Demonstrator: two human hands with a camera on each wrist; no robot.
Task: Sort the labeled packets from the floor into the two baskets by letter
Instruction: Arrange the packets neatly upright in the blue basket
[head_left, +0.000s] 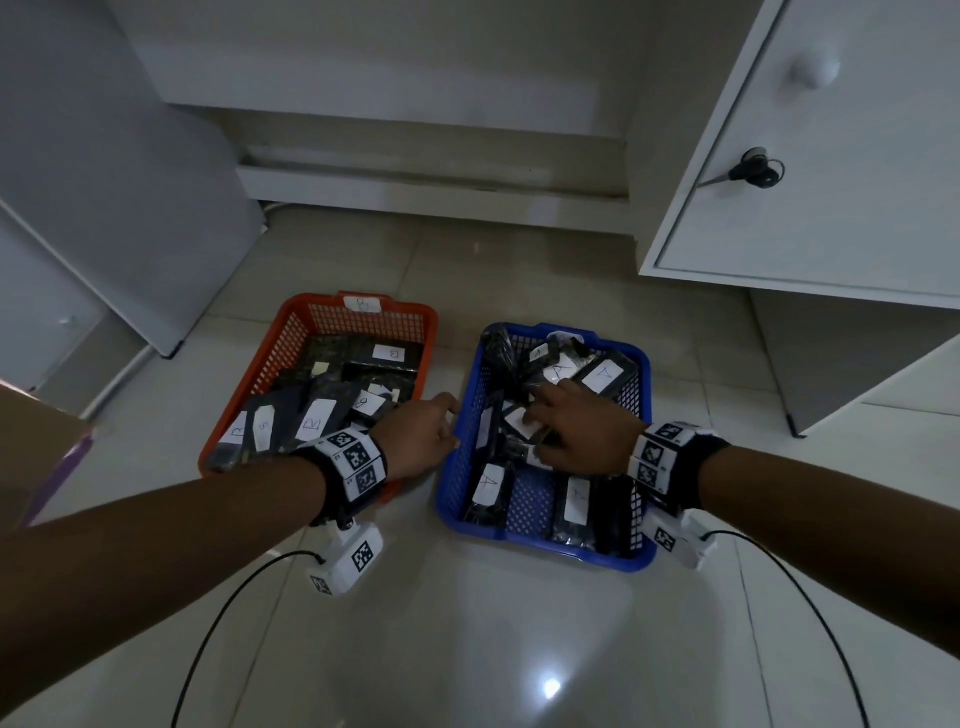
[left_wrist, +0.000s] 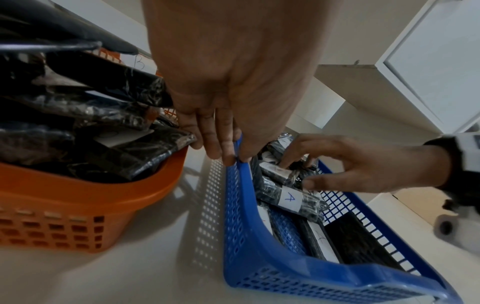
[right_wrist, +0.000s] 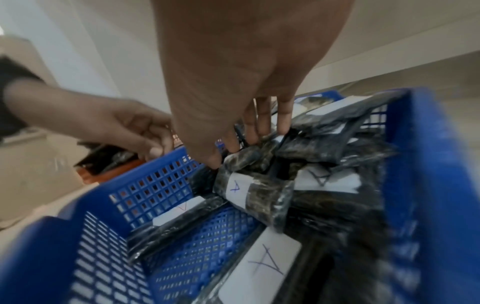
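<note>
An orange basket tagged B stands on the left and holds several black packets labelled B. To its right, the blue basket holds black packets labelled A. My left hand reaches between the baskets, and its fingers and thumb pinch the blue basket's left rim. My right hand is inside the blue basket, its spread fingers touching the tops of the piled A packets. I cannot see any packet gripped in it. No packets show on the floor.
A white cabinet with a key in its door stands at the right, and white furniture lines the back. A cardboard box sits at the left edge. Glossy floor tiles lie in front, crossed by black wrist-camera cables.
</note>
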